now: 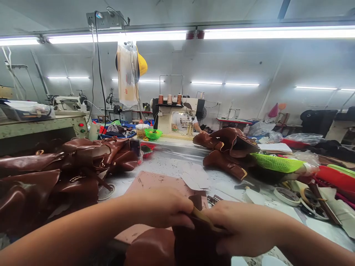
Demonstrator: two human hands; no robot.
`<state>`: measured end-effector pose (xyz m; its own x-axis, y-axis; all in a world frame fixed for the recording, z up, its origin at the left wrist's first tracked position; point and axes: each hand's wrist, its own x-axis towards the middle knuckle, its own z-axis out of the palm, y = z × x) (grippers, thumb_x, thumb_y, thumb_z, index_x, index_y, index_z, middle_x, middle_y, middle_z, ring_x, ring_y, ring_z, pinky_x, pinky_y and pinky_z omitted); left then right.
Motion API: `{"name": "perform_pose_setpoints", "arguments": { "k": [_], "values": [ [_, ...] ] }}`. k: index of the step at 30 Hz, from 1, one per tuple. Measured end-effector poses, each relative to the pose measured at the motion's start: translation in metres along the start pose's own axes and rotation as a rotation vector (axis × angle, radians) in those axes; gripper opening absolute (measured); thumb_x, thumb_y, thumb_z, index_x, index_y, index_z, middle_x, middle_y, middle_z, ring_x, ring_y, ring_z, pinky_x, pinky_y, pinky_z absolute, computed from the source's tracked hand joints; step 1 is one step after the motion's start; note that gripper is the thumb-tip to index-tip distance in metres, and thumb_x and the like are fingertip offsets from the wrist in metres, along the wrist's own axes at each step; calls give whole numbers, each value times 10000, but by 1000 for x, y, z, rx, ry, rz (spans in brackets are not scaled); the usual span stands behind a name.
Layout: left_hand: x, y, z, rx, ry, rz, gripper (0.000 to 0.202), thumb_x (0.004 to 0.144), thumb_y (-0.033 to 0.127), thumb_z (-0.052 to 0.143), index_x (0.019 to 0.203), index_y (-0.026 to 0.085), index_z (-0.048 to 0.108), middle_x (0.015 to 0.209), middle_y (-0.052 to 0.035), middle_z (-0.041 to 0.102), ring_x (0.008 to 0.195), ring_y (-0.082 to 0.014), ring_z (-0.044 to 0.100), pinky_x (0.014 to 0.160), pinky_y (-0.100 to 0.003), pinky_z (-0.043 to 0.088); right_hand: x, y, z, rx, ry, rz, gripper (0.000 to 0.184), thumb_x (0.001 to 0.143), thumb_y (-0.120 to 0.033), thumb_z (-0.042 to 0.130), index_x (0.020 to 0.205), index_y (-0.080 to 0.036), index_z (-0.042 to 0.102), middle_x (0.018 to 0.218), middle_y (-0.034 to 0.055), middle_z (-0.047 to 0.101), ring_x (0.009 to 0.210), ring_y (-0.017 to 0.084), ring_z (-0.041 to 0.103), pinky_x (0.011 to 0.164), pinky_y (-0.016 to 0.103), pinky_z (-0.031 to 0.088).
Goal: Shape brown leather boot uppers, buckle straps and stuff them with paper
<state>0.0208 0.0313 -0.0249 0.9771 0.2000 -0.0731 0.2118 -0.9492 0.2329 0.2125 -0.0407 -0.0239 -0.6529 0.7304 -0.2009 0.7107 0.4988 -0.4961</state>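
Near six o'clock in view, the bare left hand (163, 208) and bare right hand (246, 225) have fingers closed on a tan-edged, dark-brown leather-like piece (198, 242) (glossy reddish-brown leather-like goods (80, 184) heap toward nine).

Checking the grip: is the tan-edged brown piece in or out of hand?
In: left hand and right hand grip the brown piece by its tan edge.

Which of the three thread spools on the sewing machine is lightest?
The middle spool: it's pale pinkish beige, while the left spool and right spool are darker, reddish brown.
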Motion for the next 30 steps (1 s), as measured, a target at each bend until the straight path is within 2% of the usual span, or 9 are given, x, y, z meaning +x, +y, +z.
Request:
{"name": "perform_pose_setpoints", "arguments": {
  "k": [3, 6, 10, 13, 16, 19, 24, 27, 30],
  "values": [
    [3, 5, 0, 151, 24, -84, 179, 847, 325, 555, 791, 169, 624, 693, -23, 655, 626, -179, 594, 484, -239, 327, 5, 2, 4, 30, 58, 50, 264, 572, -75, 676, 715, -189, 486, 639, -85, 436, 561, 70, 375, 474, 174, 254],
    [3, 6, -3, 158, 49, -40, 177, 839, 324, 568, 749, 176, 604, 674, -11, 647, 611, -164, 584, 484, -230, 331, 9, 6, 12, 183, 175, 93, 178, 640, -106, 639, 652, -178, 476, 618, -85, 444, 571, 65, 393, 499, 166, 282],
    [-3, 2, -9, 129, 4, 126, 159, 736, 264, 700, 686, 193, 567, 694, 17, 655, 709, -161, 602, 697, -251, 398, 7, 7, 15, 268, 112, -33, 202, 619, -3, 587, 657, -173, 485, 642, -92, 446, 602, 54, 406, 536, 148, 293],
    [-5, 1, -8, 58, -29, 46, 120, 756, 249, 680, 719, 208, 574, 667, 34, 637, 659, -152, 586, 626, -239, 388, 6, 7, 12, 236, 61, -41, 225, 589, 11, 590, 652, -175, 481, 628, -93, 418, 576, 56, 377, 510, 154, 278],
    [-4, 3, -3, -24, 47, -8, 61, 782, 240, 644, 806, 224, 590, 660, 39, 614, 621, -143, 568, 496, -210, 316, 8, 8, 13, 211, 119, -8, 244, 597, -32, 636, 593, -172, 437, 603, -90, 403, 554, 57, 361, 485, 165, 258],
    [-5, 3, -2, -92, 88, -52, 74, 777, 244, 652, 819, 218, 596, 667, 45, 596, 619, -125, 554, 499, -191, 311, 10, 9, 15, 269, 163, -18, 231, 646, -33, 611, 603, -172, 431, 638, -80, 442, 599, 64, 406, 537, 162, 293],
    [-14, -2, -1, -201, 9, -154, 66, 763, 229, 664, 798, 206, 612, 693, 45, 590, 645, -111, 544, 528, -174, 333, 11, 16, 16, 352, 66, -63, 215, 650, -5, 567, 613, -172, 436, 608, -83, 412, 576, 61, 390, 534, 159, 306],
    [-14, 0, 10, -190, 106, -191, 31, 772, 217, 631, 783, 201, 606, 700, 36, 601, 660, -126, 552, 532, -187, 329, 16, 18, 16, 347, 28, -29, 230, 624, -22, 594, 587, -169, 422, 562, -92, 371, 525, 53, 347, 473, 164, 263],
    [-10, 6, 22, -173, 266, -216, 37, 775, 166, 577, 749, 192, 585, 698, 26, 594, 652, -135, 541, 548, -205, 333, 24, 15, 16, 340, 112, 75, 236, 629, -117, 653, 568, -169, 431, 535, -94, 347, 510, 57, 317, 445, 181, 233]
  ]
}}
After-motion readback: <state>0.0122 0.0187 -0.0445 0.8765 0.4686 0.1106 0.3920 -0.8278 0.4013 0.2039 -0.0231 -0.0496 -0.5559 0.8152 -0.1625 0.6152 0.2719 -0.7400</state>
